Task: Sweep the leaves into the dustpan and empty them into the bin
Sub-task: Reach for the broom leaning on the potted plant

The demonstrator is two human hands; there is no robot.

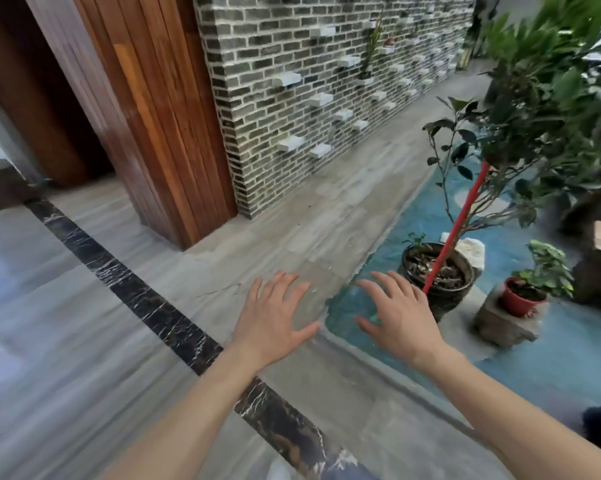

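Observation:
My left hand [273,313] and my right hand [401,313] are stretched out in front of me, palms down, fingers spread, holding nothing. A red broom handle [460,223] leans slanted against the dark plant pot [441,292], just right of my right hand and not touching it. A small green piece [375,319] shows under my right thumb; I cannot tell what it is. Small bits of debris [314,291] lie on the grey stone floor [327,209] between my hands. No dustpan or bin is in view.
A grey brick wall [309,81] with jutting white blocks runs along the back. A wooden pillar [160,109] stands at left. A blue painted sunken area [424,209] holds a big potted tree [521,98], a small red pot [521,299] on a stone stump, and white rock.

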